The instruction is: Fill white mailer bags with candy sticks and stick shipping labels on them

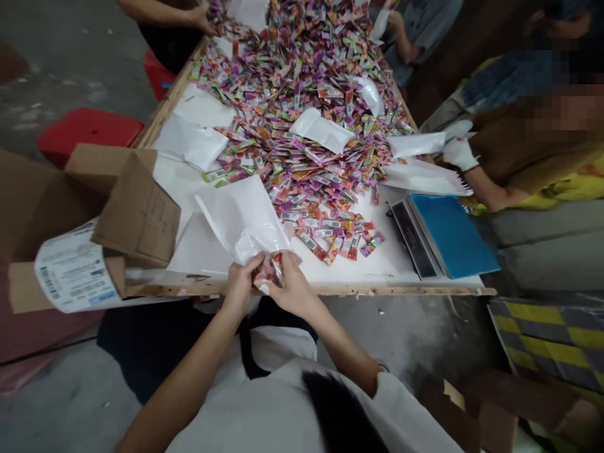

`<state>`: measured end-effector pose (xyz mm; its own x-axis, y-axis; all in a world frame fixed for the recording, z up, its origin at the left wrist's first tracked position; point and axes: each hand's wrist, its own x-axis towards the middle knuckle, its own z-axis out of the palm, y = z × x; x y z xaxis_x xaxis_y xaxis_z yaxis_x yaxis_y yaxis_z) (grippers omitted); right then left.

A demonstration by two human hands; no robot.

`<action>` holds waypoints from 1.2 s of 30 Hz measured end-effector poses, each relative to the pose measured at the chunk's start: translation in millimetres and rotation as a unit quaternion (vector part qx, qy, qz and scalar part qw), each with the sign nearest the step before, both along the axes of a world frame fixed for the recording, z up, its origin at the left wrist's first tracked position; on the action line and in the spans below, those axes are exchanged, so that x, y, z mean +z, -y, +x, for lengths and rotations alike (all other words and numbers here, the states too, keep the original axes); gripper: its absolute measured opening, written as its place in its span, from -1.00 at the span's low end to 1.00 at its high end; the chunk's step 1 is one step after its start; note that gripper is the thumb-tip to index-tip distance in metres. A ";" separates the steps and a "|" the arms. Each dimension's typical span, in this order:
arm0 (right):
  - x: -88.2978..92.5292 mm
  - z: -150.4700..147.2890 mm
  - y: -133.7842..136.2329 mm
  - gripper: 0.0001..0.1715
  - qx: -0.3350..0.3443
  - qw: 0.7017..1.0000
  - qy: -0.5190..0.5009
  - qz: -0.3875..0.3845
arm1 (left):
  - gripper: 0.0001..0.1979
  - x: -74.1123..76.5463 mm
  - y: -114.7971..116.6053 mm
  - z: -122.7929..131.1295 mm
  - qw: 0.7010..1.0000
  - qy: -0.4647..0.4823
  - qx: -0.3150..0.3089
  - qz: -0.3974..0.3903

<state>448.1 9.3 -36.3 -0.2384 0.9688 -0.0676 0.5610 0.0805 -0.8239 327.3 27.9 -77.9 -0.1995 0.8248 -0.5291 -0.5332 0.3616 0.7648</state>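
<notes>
At the table's front edge, my left hand (242,284) and my right hand (293,286) are both closed on a clear plastic bag (270,267) with reddish small packets inside. Just beyond my fingers lies a white plastic bag (248,211), flat on the table; whether it is part of the held bag I cannot tell. A large heap of colourful small packets (302,94) covers the middle and far part of the white table (353,267). Some loose packets (330,236) lie to the right of my right hand.
An open cardboard box (141,214) stands left. At the right edge are a blue folder (453,233) and a dark flat device (413,239). Filled white pouches (323,130) rest on the heap. A co-worker's gloved hand (460,148) holds one; other people's arms reach in beyond.
</notes>
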 end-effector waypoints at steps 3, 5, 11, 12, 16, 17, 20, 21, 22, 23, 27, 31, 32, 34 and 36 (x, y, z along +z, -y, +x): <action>-8.5 -3.7 7.8 -0.29 -0.032 0.996 0.062 0.056 | -0.55 1.3 3.7 3.3 0.999 -0.030 -0.032 0.002; -13.8 -0.7 5.3 -0.26 -0.027 0.994 0.094 0.042 | -0.49 1.8 11.8 4.8 0.998 -0.020 -0.063 0.008; -29.6 23.3 -11.4 -0.34 -0.085 0.994 0.013 -0.060 | -0.37 -5.7 43.4 -0.6 0.984 0.047 -0.170 0.009; -32.4 24.2 -12.0 -0.27 -0.098 0.993 -0.027 -0.054 | -0.39 -8.7 46.1 -1.6 0.984 0.039 -0.175 0.004; -41.0 14.1 -6.6 -0.10 -0.101 0.990 -0.098 -0.014 | -0.57 -22.4 48.8 -3.2 0.980 -0.042 -0.191 -0.042; -42.5 10.2 -4.7 -0.09 -0.085 0.993 -0.082 -0.016 | -0.63 -25.1 48.6 -3.0 0.977 -0.059 -0.197 -0.048; -48.6 2.0 -2.8 -0.14 -0.074 0.996 -0.043 -0.039 | -0.71 -29.2 48.6 -1.4 0.970 -0.080 -0.223 -0.052; -51.4 1.1 -3.8 -0.17 -0.090 0.994 -0.046 -0.039 | -0.70 -29.2 49.1 -0.7 0.967 -0.080 -0.235 -0.048; -54.4 1.0 -5.4 -0.20 -0.108 0.992 -0.055 -0.034 | -0.67 -28.8 49.8 0.0 0.965 -0.079 -0.248 -0.044; -57.5 1.4 -7.4 -0.20 -0.122 0.990 -0.066 -0.028 | -0.63 -28.3 50.7 0.4 0.962 -0.076 -0.258 -0.038; -64.9 2.8 -13.1 -0.25 -0.138 0.980 -0.143 -0.029 | -0.43 -28.9 52.3 -2.2 0.960 -0.035 -0.272 -0.058; -61.6 -1.7 -8.7 -0.30 -0.147 0.960 -0.234 -0.048 | -0.47 -33.2 52.3 -10.6 0.969 -0.063 -0.226 -0.078; -59.9 -3.3 -6.4 -0.31 -0.147 0.957 -0.245 -0.055 | -0.49 -33.5 53.1 -12.4 0.971 -0.088 -0.212 -0.061; -56.6 -6.0 -1.9 -0.26 -0.139 0.953 -0.264 -0.058 | -0.52 -32.0 56.5 -14.8 0.971 -0.133 -0.198 -0.013; -54.2 -7.1 1.4 -0.09 -0.116 0.954 -0.272 -0.044 | -0.54 -28.1 61.3 -15.6 0.966 -0.153 -0.205 0.030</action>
<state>440.9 7.8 -90.4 -0.0407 0.9960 -0.0793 0.0419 -0.0776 -0.9961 311.8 -33.3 -106.1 0.0111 0.8951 -0.4457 -0.0998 0.4445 0.8902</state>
